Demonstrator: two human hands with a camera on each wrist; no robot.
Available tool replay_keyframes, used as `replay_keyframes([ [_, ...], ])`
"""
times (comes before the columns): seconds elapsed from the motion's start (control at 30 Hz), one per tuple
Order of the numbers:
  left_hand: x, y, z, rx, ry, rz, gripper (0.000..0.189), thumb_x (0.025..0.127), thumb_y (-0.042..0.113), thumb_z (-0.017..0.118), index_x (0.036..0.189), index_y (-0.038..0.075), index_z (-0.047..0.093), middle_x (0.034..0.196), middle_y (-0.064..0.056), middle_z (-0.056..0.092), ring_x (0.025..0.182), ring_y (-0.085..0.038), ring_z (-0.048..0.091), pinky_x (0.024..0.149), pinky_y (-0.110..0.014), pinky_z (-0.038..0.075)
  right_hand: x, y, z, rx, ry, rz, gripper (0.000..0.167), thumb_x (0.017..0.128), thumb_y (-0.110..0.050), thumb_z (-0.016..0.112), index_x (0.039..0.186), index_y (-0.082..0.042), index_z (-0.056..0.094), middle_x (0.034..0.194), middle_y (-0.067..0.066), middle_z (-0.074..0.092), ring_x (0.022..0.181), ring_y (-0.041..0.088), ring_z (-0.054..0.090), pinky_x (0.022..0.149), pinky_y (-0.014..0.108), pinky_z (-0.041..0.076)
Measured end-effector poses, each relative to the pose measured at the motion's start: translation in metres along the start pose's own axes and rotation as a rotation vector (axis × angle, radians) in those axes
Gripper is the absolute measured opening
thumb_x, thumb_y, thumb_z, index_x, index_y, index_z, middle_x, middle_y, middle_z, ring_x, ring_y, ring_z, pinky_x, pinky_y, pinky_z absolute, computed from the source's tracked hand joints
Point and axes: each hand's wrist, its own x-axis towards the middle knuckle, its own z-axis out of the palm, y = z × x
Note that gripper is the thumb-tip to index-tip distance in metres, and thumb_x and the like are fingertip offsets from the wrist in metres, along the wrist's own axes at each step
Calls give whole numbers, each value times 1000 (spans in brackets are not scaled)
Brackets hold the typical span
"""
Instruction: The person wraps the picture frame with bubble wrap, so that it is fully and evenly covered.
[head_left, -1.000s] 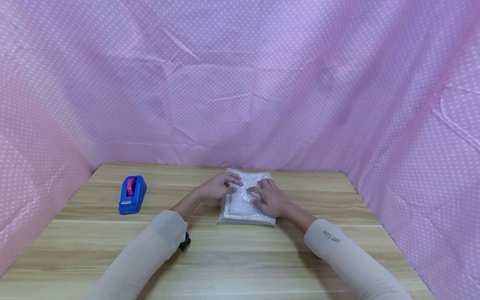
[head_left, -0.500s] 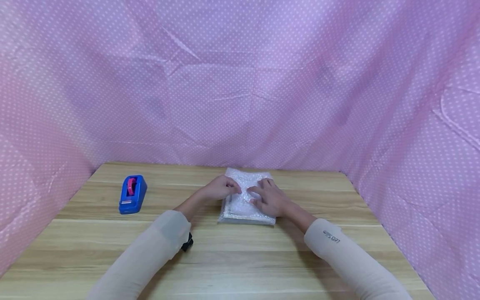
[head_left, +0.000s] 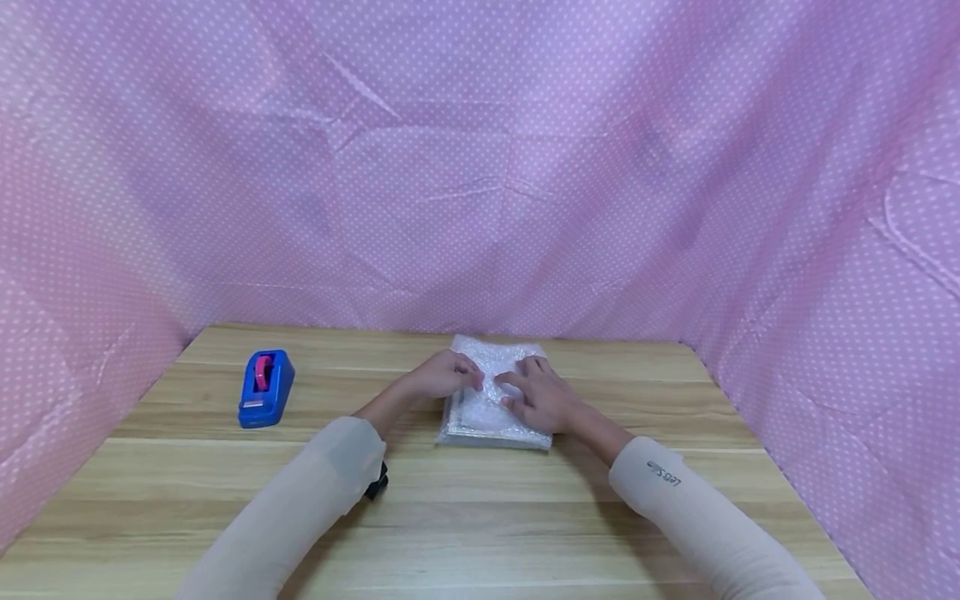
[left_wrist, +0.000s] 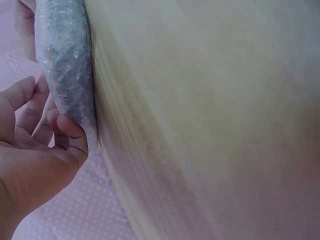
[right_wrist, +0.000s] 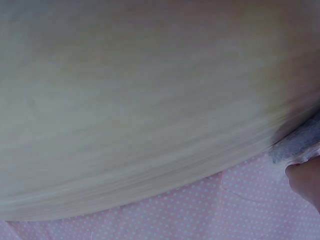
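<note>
A pink cloth with white dots hangs behind and to both sides of the wooden table. Two pale sleeves reach in from the near side, the right one marked with dark lettering. Between the forearms, towards the far edge and a little right of centre, a flat bubble-wrapped parcel lies on the tabletop; what is inside is not clear.

The right hand rests on the parcel's right part, fingers spread and bent, grasping nothing — it seems to steady the wrap. The left hand reaches over the left side with thumb and forefinger drawn together above the upper face; whether they pinch anything cannot be told.

A blue tape dispenser sits well apart, at the left, with a pink tape roll in it. A small pinkish patch shows at the left fingertips: tape or skin, too small to tell.

The step in hand looks like securing the wrap. The next move probably calls for light, even pressure from the left fingertips — the right hand keeping the layers from slipping.
</note>
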Motion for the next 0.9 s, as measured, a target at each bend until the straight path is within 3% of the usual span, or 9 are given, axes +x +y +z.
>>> replay_keyframes([
  [0.2,5,-2,-1,-6,-9,-34,25,102,23,60,90,12,80,123,-4,70,125,-29,58,111,-56,42,0,-1,-1,2,-1,5,45,104,-44,51,145,-26,58,140,22,46,133,39,39,98,56,47],
  [0.5,7,-6,-6,21,-87,-17,23,102,16,60,91,9,80,124,-4,69,126,-26,57,114,-47,40,0,-1,-2,0,-11,17,45,104,-46,50,145,-28,58,139,20,45,132,37,40,96,55,48],
  [0.9,8,-6,-8,-12,-142,-10,22,101,16,61,92,9,80,125,-2,68,126,-25,56,115,-50,37,-1,-3,-1,1,-11,5,45,105,-44,50,146,-26,57,140,22,45,133,39,39,97,57,48],
])
